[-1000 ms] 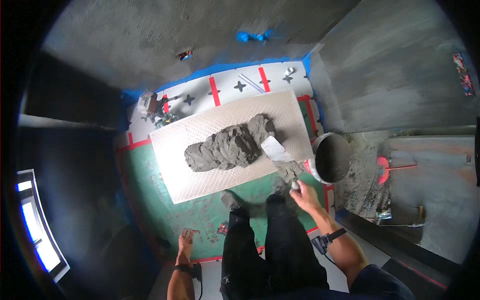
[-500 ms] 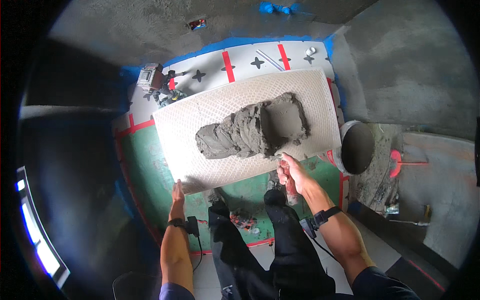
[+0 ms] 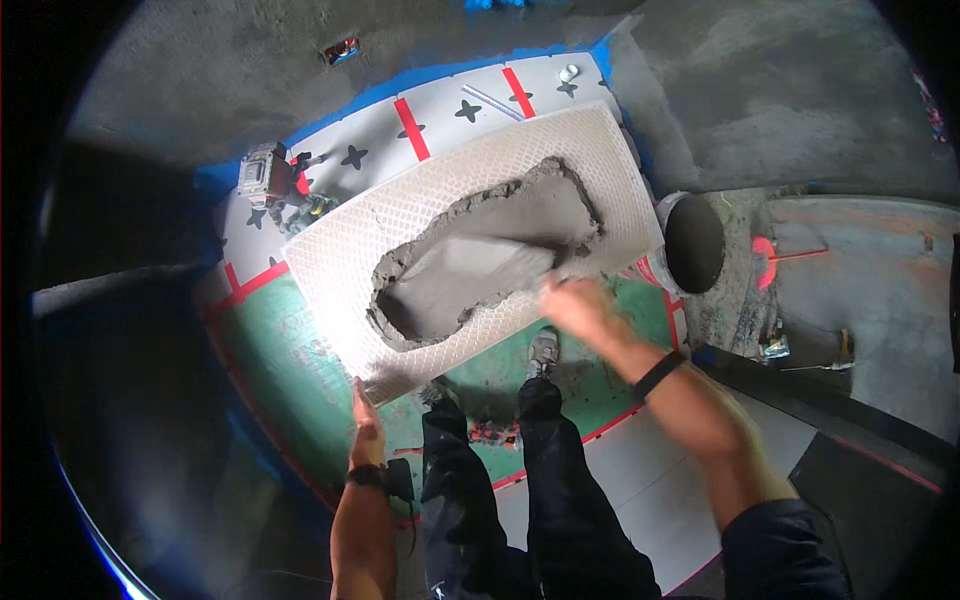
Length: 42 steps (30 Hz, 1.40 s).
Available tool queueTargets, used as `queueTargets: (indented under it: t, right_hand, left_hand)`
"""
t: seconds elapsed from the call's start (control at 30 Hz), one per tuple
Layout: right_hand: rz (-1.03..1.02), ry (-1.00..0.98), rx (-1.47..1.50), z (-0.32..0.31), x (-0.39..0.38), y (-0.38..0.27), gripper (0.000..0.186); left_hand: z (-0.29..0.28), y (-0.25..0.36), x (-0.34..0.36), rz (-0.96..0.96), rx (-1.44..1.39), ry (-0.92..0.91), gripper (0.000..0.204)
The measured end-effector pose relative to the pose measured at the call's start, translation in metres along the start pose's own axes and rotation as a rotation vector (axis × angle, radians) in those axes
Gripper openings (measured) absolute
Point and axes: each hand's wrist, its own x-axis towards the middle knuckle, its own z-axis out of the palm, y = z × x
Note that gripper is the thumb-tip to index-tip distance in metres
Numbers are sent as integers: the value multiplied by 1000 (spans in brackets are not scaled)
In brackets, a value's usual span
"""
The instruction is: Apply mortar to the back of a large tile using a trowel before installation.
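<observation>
A large pale tile [image 3: 335, 255], its waffle-patterned back facing up, lies tilted in front of me. Grey mortar [image 3: 555, 205] covers its middle, flattened smooth with a raised, ragged rim. My left hand [image 3: 366, 412] grips the tile's near left corner, its fingers partly hidden at the edge. Blurred by motion, my right hand [image 3: 582, 305] is closed on a trowel [image 3: 490, 262] at the tile's near right edge. The trowel's broad blade lies over the mortar; its handle is mostly hidden in my fist.
Right of the tile stands a bucket [image 3: 694, 243]. A cordless power tool [image 3: 265, 175] sits on white laid tiles [image 3: 440, 130] with red tape strips at the back left. Green floor [image 3: 270, 340] shows beneath. A pink-red tool [image 3: 766, 262] lies farther right.
My right hand swept the trowel across the mortar, spreading the lumpy heap into a flatter, longer bed. My left hand stays at the tile corner. The whole view shifted somewhat.
</observation>
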Motion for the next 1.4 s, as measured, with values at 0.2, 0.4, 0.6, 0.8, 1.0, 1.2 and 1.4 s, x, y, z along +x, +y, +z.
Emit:
queueTargets:
  t: [0.2,0.4,0.6,0.8,1.0,1.2,1.4]
  right_hand:
    - [287,88,833,-6,12,131,41]
    - [386,-365,1495,98,-51,-25,29]
    - [-351,152,286,118,-44,-59,42]
    - [-27,326,113,63,2,123,35]
    - [482,39,1842,123,-20,-3,32]
    - [182,-425,1701,156,-63,-108,33]
    - [-470,-113,515,132,-60,-67,33]
  left_hand:
    - [23,-14,14,52,123,4,88]
    - [19,1,-6,-8,-80,-114,82]
    - [9,5,-2,11,-29,-207,87]
    - [-16,-2,12,1,13,-169,95]
    - [-28,-8,18,85,-28,-172,86]
    - [19,26,-23,-42,-34,-279,97]
    - [-13,15,-4,-125,-154,-375,92]
